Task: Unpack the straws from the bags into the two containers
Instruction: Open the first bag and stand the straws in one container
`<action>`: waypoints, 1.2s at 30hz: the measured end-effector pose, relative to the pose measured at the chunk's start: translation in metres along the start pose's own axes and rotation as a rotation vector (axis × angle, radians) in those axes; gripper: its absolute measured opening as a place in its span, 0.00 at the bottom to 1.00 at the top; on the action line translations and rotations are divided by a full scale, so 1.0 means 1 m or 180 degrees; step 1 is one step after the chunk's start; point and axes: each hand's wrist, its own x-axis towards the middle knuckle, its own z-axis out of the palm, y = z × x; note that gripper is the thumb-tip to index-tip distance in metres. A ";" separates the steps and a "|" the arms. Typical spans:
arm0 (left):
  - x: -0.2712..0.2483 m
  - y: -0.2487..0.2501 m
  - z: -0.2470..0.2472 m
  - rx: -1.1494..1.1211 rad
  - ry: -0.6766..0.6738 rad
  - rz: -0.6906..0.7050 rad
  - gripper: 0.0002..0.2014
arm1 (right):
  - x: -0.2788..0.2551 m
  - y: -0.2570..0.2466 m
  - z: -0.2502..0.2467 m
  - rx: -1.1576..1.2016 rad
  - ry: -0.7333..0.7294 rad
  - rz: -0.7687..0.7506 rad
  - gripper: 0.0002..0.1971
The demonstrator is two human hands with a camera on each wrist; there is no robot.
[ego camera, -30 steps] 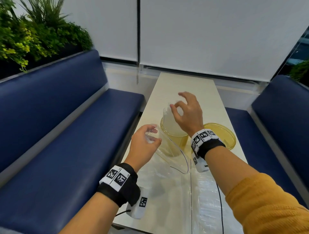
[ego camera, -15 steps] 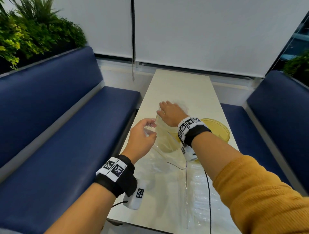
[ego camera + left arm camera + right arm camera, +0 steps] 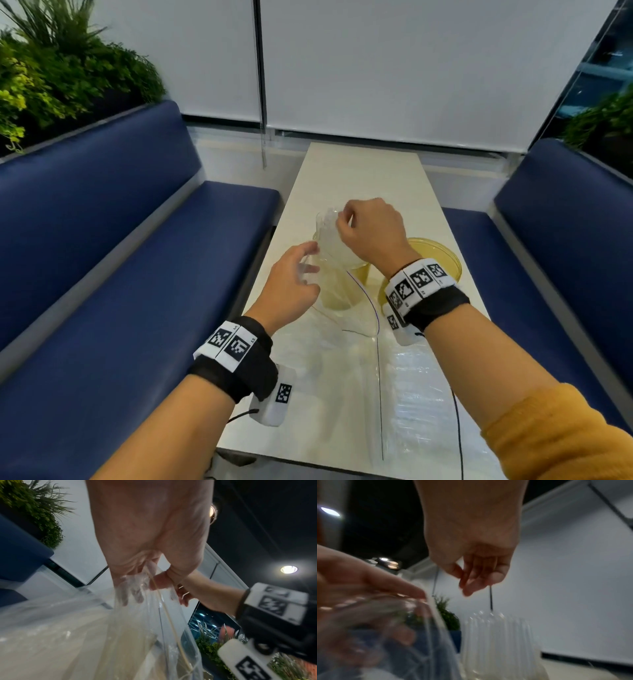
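Note:
A bundle of clear straws [image 3: 327, 229] [image 3: 496, 635] stands upright in the nearer yellow container [image 3: 361, 277]. My right hand [image 3: 343, 224] [image 3: 469, 584] hovers just over the straw tops, its fingers loosely curled and holding nothing. My left hand [image 3: 298, 274] [image 3: 137, 588] grips the mouth of a clear plastic bag [image 3: 342, 311] [image 3: 137, 635], which hangs in front of that container. A second yellow container [image 3: 442, 260] stands to the right, partly behind my right wrist. Another clear bag with straws [image 3: 418, 404] lies on the table near me.
The narrow cream table [image 3: 359, 171] runs away from me between two blue benches [image 3: 137, 274] [image 3: 565, 240]. Plants [image 3: 51, 68] stand behind the left bench. White blinds close the far end.
My right hand dropped onto the straws in the container half a second ago and has now lifted a little off their tops. The left hand kept hold of the bag.

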 end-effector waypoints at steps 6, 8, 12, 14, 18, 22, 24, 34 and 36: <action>-0.004 -0.001 0.003 -0.0056 -0.0293 0.0044 0.39 | -0.046 -0.027 0.011 -0.0276 -0.2766 -0.0093 0.17; -0.009 -0.002 0.004 -0.0040 -0.0278 0.0110 0.40 | -0.059 -0.024 0.028 -0.0871 -0.3002 -0.0146 0.25; -0.016 -0.009 0.004 0.0037 -0.0216 0.0189 0.40 | -0.076 -0.012 0.054 -0.0899 -0.3288 -0.0075 0.30; -0.019 -0.011 0.007 0.0049 -0.0218 0.0196 0.40 | -0.080 -0.010 0.058 -0.0797 -0.3411 -0.0071 0.29; -0.023 -0.014 0.010 0.0065 -0.0242 0.0171 0.39 | -0.083 -0.011 0.054 -0.0617 -0.3426 -0.0030 0.26; -0.024 -0.012 0.009 0.0086 -0.0153 0.0172 0.37 | -0.081 -0.004 0.049 -0.0310 -0.3424 0.0239 0.23; -0.024 -0.014 0.009 0.0102 -0.0151 0.0203 0.36 | -0.079 -0.003 0.044 -0.0106 -0.3529 0.0409 0.22; -0.024 -0.028 0.029 0.1095 -0.0163 0.0100 0.42 | -0.051 -0.033 -0.030 -0.0083 -0.3045 0.0092 0.20; -0.023 -0.027 0.032 0.1222 0.0131 0.0082 0.36 | -0.046 -0.040 -0.048 -0.0037 -0.2879 0.0029 0.18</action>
